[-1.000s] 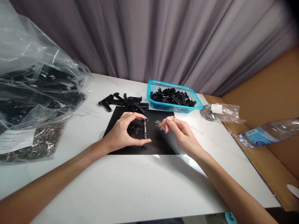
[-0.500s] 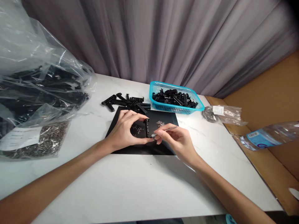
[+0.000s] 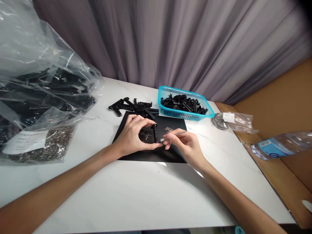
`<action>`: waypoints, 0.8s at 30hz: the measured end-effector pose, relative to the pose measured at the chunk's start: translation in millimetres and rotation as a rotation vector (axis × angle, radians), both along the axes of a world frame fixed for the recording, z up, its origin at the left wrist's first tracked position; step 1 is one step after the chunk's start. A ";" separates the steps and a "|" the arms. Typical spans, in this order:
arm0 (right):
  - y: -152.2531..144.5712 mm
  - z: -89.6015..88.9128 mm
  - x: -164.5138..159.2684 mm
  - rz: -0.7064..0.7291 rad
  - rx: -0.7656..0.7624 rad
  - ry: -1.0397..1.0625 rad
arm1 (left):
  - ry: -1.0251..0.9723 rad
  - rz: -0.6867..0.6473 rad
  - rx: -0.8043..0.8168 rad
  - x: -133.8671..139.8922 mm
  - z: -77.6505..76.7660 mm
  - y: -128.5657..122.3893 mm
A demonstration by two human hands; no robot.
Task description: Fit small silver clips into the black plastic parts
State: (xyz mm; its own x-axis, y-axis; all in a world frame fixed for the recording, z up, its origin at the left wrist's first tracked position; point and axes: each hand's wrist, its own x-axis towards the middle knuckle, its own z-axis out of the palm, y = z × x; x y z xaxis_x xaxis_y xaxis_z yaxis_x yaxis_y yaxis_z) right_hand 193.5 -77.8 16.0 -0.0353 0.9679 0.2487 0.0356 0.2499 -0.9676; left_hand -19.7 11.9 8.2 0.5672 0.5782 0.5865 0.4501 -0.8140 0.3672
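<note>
Black part (image 3: pixel 156 134) stands lengthwise between thumb and forefinger of the left hand (image 3: pixel 131 135), whose grip pinches it by its two ends above the dark mat. It is a slim, straight bar with a notched profile and thicker ends; finer detail is too small to tell. The grip of the right hand (image 3: pixel 185 142) pinches one slim tool (image 3: pixel 163 139), its pale tip right by the bar's lower end; whether they touch cannot be told. Around them, by size: one grey curtain (image 3: pixel 138 42), one white tabletop (image 3: pixel 122 195), one large clear bag (image 3: pixel 48 87) of dark pieces, one black mat (image 3: pixel 156 156), one blue basket (image 3: pixel 179 113) of black pieces, two labelled bags, at left (image 3: pixel 57 143) and right (image 3: pixel 241 122), and one bottle (image 3: pixel 278 146) lying at the right. Loose bars (image 3: pixel 149 112) overlap in one heap behind the mat, too tangled to count. Tiny metal bits lie in two clusters, left (image 3: pixel 146 136) and right (image 3: pixel 169 129), individually uncountable.
</note>
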 end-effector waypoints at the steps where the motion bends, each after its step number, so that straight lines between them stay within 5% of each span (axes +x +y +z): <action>1: 0.2 -0.7 -0.6 0.009 -0.008 0.000 | -0.001 0.004 0.001 0.1 -0.3 -0.1; 24: -2.6 -21.6 -9.3 0.001 0.121 -0.051 | -0.019 -0.043 0.128 -2.9 -8.1 -3.9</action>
State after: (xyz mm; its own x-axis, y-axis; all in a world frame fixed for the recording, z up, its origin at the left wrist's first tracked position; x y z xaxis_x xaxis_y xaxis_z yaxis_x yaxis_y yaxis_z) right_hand 184.2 -80.4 -5.6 -0.0520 0.9308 0.3617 0.0832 0.3650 -0.9273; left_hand -22.6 8.1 0.1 0.5780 0.4737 0.6645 0.4080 -0.8729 0.2674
